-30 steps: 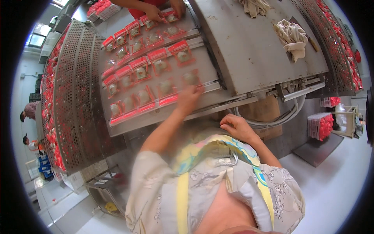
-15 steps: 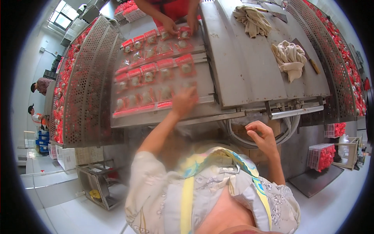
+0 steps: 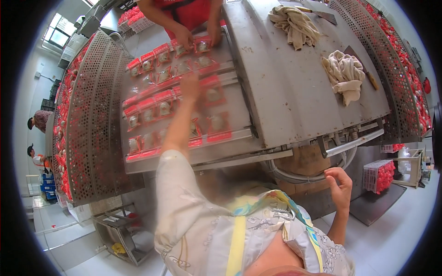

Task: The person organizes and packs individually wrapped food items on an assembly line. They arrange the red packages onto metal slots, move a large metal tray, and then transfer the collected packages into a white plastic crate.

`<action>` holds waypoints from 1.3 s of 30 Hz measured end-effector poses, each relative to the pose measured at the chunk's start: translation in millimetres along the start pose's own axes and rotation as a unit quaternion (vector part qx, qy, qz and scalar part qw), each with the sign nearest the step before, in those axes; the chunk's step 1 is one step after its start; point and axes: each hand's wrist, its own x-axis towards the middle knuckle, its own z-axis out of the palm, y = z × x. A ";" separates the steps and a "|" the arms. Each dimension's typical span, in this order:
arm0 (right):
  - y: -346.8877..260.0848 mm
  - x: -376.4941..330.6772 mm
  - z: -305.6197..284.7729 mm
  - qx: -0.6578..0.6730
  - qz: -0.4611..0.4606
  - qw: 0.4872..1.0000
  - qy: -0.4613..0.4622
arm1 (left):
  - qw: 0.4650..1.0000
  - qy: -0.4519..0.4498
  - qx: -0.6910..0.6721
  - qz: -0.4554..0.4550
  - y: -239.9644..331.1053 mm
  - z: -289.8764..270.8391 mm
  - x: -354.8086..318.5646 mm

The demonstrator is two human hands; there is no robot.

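My left hand point(image 3: 189, 86), smeared by motion, reaches over the rows of clear-and-red packets, close to the gap between the far and middle rows. Whether its fingers hold anything does not show. Each packet has a pale round item inside; one packet point(image 3: 218, 126) lies at the right end of the nearest row. They rest on a flat metal machine bed point(image 3: 184, 161). My right hand point(image 3: 340, 184) hangs off the machine's front edge, fingers loosely curled, thumb apart, with nothing seen in it. Across the bed, a co-worker's hands point(image 3: 198, 39) touch packets at the far row's right end.
Right of the bed is a metal lid point(image 3: 290, 92) bearing two crumpled cloths point(image 3: 344, 76) and a wooden-handled blade point(image 3: 370, 79). Perforated metal bins point(image 3: 99, 115) of red packets flank both sides. Hoses point(image 3: 299, 177) and a metal bar point(image 3: 354, 143) sit at the front.
My left hand has moved from the nearest row's right end to farther across the bed. My right hand has shifted right and lower. The whole view has also shifted slightly.
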 end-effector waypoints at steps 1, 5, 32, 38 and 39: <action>1.4 0.5 -0.7 -0.004 0.005 1.000 0.001 | 0.999 0.024 -0.024 0.025 -4.1 3.6 3.6; 8.4 6.0 -1.1 -0.001 0.009 1.000 0.004 | 0.999 0.016 -0.018 0.047 -14.0 14.2 16.1; 218.1 170.4 -230.3 -0.681 -0.077 0.726 -0.050 | 0.887 -0.224 -0.398 -0.069 151.7 -123.2 -291.0; 267.7 171.2 -245.3 -0.616 -0.229 0.750 0.077 | 0.881 -0.221 -0.416 -0.048 162.8 -137.8 -288.4; 272.9 171.2 -246.9 -0.605 -0.243 0.753 0.088 | 0.881 -0.223 -0.416 -0.031 163.3 -142.3 -292.2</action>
